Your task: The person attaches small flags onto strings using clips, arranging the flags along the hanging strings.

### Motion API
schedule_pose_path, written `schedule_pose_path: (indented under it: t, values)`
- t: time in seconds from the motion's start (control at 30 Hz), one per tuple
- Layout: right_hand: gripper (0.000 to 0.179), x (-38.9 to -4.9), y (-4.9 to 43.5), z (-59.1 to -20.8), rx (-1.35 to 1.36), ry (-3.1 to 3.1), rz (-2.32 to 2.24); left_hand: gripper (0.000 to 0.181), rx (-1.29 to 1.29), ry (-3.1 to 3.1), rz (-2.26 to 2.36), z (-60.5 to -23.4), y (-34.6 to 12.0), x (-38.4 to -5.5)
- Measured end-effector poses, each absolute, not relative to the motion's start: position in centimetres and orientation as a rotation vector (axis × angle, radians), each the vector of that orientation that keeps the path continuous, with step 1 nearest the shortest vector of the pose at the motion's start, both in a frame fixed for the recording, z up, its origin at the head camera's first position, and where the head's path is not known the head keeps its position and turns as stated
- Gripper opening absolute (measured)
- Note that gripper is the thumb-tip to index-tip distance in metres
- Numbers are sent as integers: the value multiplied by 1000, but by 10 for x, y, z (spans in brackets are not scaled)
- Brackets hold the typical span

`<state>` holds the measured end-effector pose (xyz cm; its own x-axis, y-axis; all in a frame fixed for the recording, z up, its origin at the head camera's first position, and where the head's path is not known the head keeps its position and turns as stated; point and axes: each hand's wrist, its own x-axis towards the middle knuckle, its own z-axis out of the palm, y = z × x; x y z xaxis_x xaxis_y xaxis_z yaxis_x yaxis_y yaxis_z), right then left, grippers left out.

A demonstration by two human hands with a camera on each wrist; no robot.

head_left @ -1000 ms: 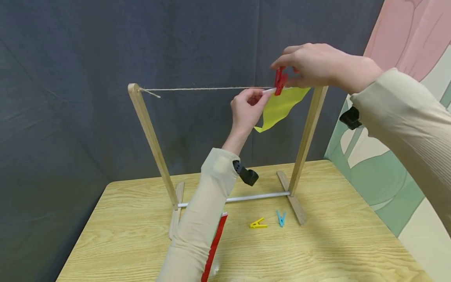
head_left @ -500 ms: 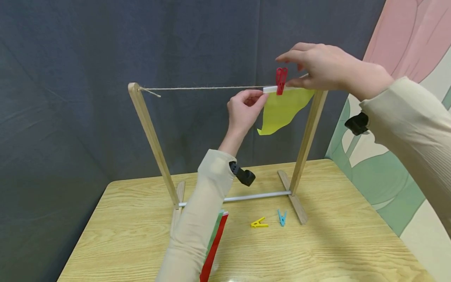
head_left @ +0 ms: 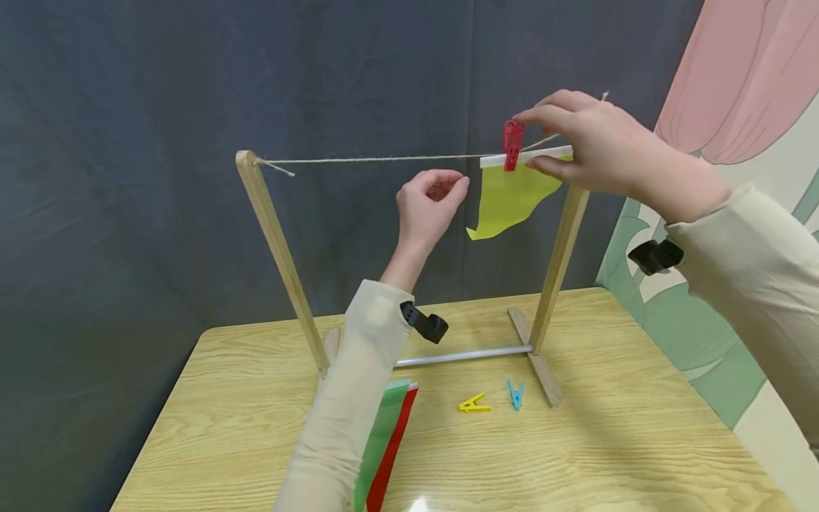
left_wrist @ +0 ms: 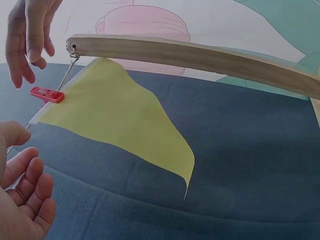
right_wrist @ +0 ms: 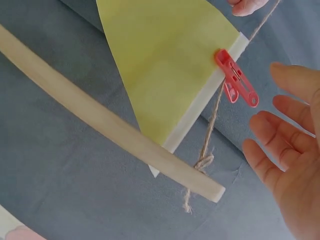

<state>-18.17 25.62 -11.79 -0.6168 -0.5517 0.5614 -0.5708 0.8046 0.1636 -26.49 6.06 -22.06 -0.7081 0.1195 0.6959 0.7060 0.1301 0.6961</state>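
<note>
From here the yellow flag (head_left: 512,198) hangs by the red peg (head_left: 513,146) on the string (head_left: 365,158), near the right post (head_left: 558,274). Open string stretches left to the other post (head_left: 281,259). The left hand (head_left: 425,210), fingers loosely curled, sits just off the flag's edge; the right hand's (head_left: 614,146) spread fingers are clear of the peg. A moment ago the left fingertips pinched that corner.

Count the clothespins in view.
3: a red clothespin clipping the yellow flag to the string, and a yellow clothespin and a blue clothespin on the table. The left sleeve could hide others.
</note>
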Motion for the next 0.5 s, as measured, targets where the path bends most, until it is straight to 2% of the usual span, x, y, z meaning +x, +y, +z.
schedule_pose_path:
  t: [0.5]
  values:
    - [48, -177, 255, -145, 918, -2179, 127, 15, -829, -1910, -1572, -229, 40, -258]
